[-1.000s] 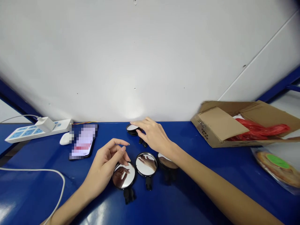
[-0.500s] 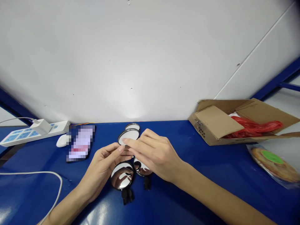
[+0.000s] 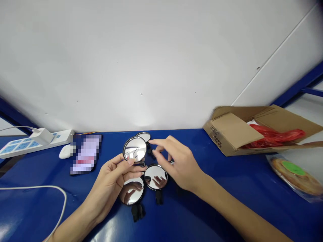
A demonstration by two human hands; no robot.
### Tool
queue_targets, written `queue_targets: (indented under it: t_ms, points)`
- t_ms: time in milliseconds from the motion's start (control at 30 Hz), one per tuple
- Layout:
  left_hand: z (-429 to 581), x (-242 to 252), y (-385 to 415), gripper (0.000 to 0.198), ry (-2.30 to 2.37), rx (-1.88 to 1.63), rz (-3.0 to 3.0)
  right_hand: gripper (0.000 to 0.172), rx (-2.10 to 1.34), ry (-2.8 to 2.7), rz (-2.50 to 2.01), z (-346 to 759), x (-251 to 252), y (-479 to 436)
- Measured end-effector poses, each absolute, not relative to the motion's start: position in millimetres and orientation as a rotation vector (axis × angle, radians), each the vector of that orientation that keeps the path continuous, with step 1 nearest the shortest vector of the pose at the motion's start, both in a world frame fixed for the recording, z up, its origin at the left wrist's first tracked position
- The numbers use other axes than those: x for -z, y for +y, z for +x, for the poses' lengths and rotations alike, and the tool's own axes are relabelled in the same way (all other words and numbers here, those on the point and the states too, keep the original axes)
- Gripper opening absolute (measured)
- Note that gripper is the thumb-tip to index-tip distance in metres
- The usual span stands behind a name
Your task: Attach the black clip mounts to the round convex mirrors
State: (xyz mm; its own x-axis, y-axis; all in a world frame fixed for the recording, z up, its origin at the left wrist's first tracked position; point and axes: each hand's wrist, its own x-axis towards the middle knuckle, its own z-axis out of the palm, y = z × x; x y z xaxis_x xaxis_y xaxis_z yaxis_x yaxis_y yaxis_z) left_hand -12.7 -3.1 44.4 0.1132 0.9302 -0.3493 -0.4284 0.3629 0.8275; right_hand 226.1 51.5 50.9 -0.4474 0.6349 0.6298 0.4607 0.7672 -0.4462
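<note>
"What's in your left hand [image 3: 113, 176]?"
"A round mirror [image 3: 135, 148], pinched by its lower rim between thumb and fingers, raised over the desk [image 3: 199, 215]."
"And your right hand [image 3: 183, 164]?"
"Fingers parted, gripping nothing; I can't tell whether the index touches the far mirror [image 3: 143, 135] behind."
"Which step is this?"
"Handling one mirror, I'd judge. The next move seems to call for a steady left pinch, so my right fingers can work the black fitting [image 3: 142, 164] at its edge."
</note>
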Motion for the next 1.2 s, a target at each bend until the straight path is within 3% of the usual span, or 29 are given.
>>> queue_targets:
  t_ms: [133, 333, 700, 900, 1200]
  points:
    - [-13.2, -43.6, -1.0, 0.054, 1.062, -1.121, 0.625, 0.026, -0.392, -2.225, -1.135, 246.9, -40.5, 72.9]
    - [-12.6, -42.6, -3.9, 0.049, 1.115, -1.079, 0.663, 0.037, -0.401, -2.509, -1.144, 265.6, -33.9, 84.6]
    - [-12.1, -40.5, -6.3, 0.042, 1.063, -1.04, 0.857, 0.008, -0.436, -2.291, -1.398, 279.8, -24.0, 97.6]
    - [-9.6, -49.6, -6.8, 0.039, 1.084, -1.03, 0.924, 0.007, -0.533, -2.112, -1.389, 277.3, -32.7, 93.5]
    - [-15.7, -44.9, -5.0, 0.036, 1.145, -1.132, 1.156, 0.025, -1.247, -1.753, -0.987, 243.6, -51.0, 58.8]
